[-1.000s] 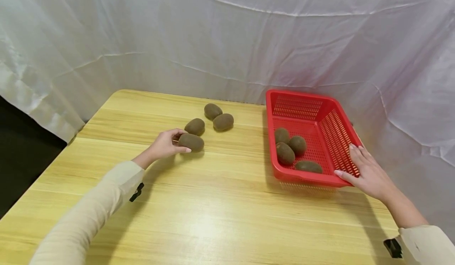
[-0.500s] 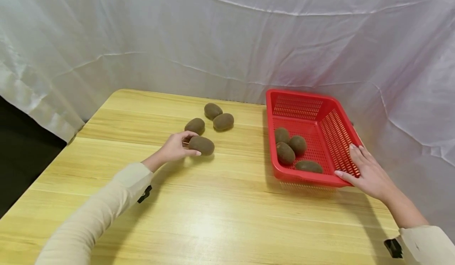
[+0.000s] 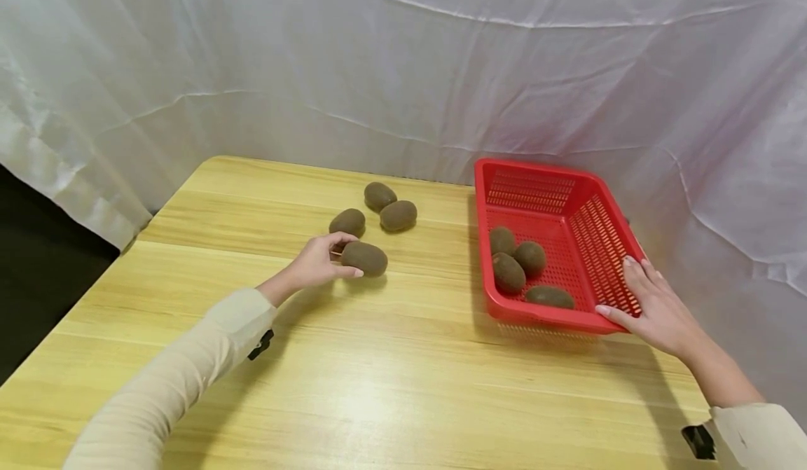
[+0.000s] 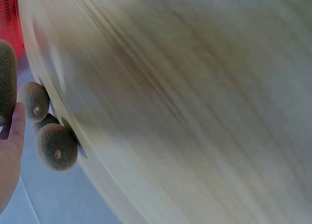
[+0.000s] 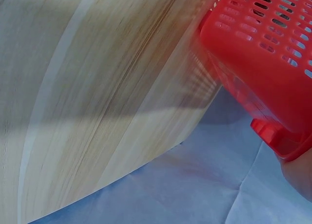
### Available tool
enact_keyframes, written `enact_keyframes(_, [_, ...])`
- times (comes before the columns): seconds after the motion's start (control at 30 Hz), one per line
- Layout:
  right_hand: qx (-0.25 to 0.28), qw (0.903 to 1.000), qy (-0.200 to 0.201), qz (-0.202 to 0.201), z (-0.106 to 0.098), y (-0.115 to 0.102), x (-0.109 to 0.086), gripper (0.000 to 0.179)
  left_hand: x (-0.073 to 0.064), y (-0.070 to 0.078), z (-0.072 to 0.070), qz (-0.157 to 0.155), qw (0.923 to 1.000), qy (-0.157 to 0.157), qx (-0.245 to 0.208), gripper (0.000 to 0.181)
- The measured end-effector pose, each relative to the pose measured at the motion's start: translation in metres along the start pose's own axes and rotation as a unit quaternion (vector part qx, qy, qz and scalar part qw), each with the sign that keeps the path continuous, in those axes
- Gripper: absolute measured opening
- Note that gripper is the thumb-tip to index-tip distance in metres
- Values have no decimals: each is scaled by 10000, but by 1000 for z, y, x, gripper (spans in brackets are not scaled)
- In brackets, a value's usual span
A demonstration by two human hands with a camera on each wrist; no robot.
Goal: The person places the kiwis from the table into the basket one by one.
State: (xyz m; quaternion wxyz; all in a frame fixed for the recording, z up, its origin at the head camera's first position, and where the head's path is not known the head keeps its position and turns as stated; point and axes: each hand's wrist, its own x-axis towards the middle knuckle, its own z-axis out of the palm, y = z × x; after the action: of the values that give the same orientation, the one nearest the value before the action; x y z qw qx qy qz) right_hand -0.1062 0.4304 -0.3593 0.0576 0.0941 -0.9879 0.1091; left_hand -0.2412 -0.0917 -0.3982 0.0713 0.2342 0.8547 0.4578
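Pinching a kiwi point(image 3: 366, 259) by one end, the left hand point(image 3: 315, 263) is holding it over the desk point(image 3: 403, 372), thumb and fingers parted only by the fruit's thickness; that end grip is probably leaving most of it free. Three loose kiwis point(image 3: 398, 216) are lying just behind. Four others point(image 3: 508, 273) are sitting inside the red basket point(image 3: 555, 321), bunched toward its left and near walls. The right hand point(image 3: 665, 316) is resting on the basket's near right corner, fingers fairly straight and spread from the thumb, presumably steadying it.
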Motion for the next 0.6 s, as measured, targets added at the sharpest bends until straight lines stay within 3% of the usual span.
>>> enact_keyframes(0.37, [6,10000,-63,-4,0,0,1,89,3,7,3,49,9996,280,-30,59])
enact_keyframes(0.6, [-4,10000,-67,23,-1,-1,0,88,15,21,11,124,9983,441,-366,56])
